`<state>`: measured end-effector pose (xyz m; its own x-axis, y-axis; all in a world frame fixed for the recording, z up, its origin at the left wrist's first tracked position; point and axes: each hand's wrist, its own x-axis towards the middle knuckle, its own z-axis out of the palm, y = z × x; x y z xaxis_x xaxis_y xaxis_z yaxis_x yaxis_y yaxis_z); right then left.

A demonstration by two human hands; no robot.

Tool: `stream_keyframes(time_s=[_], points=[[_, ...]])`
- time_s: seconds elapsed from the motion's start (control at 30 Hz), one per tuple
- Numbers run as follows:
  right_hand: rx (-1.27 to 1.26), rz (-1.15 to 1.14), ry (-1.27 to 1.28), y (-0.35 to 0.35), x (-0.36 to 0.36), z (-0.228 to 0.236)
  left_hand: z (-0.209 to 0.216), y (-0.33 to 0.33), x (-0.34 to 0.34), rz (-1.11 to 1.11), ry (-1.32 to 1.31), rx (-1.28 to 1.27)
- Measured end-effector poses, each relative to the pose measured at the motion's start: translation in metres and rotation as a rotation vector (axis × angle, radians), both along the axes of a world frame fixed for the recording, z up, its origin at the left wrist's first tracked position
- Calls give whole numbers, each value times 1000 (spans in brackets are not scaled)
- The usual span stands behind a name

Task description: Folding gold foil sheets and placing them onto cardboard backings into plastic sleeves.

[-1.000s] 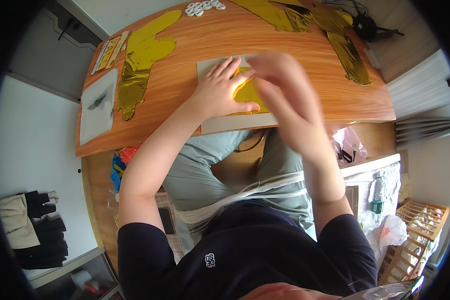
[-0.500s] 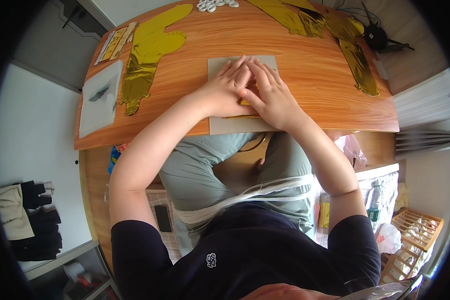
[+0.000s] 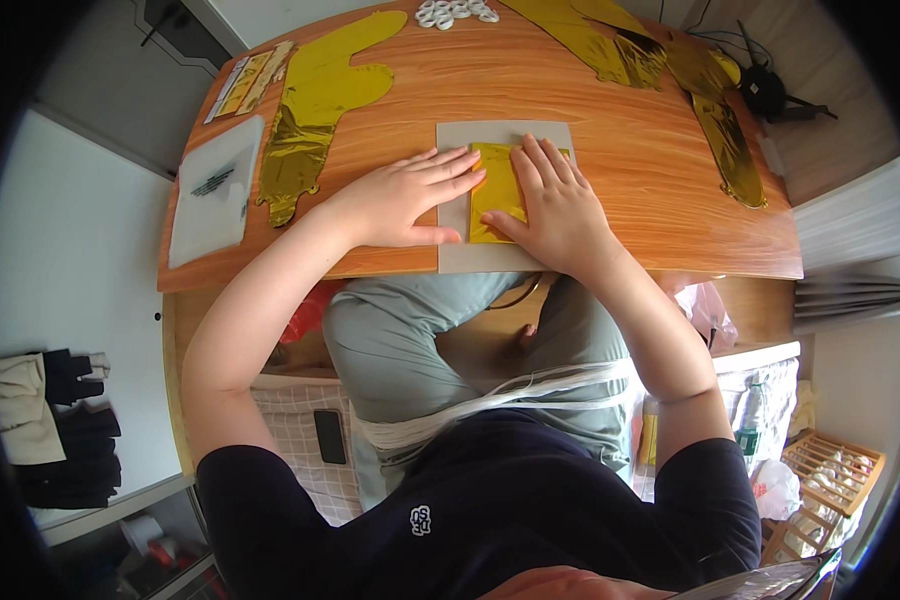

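Note:
A gold foil piece, folded into a flat rectangle (image 3: 497,187), lies on a grey cardboard sheet (image 3: 455,258) at the table's near edge. My right hand (image 3: 560,205) rests flat on the foil's right side, its fingers stretched and the thumb across the lower part. My left hand (image 3: 410,200) lies palm down over the cardboard's left side, fingers extended, with the fingertips at the foil's left edge. Both hands are open, and neither grasps anything. What lies under the right palm is hidden.
Flat gold foil balloons lie at the left (image 3: 315,110) and far right (image 3: 610,45) of the wooden table (image 3: 690,150). White rings (image 3: 455,12) sit at the back. A clear plastic bag (image 3: 213,205) is at left, a black router (image 3: 765,92) at right. White strands (image 3: 500,392) cross my lap.
My hands have moved apart from being overlapped over the cardboard. The left slid left, the right stayed nearby, and the folded gold foil between them is now exposed.

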<state>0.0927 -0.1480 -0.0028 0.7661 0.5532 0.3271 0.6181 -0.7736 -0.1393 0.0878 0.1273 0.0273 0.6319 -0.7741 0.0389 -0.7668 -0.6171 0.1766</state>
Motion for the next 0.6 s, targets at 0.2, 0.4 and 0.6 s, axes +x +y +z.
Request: stream_keyframes(time_s=[0.2,0.4,0.6], points=[[-19,-7,14,-2,-2,3,6,4,-13,-110,-80,-12],[-5,10,29,-2,-1,6,7,10,-15,-68,-31,-51],[-24,15,88,-2,-2,14,9,-7,-6,152,115,-180]])
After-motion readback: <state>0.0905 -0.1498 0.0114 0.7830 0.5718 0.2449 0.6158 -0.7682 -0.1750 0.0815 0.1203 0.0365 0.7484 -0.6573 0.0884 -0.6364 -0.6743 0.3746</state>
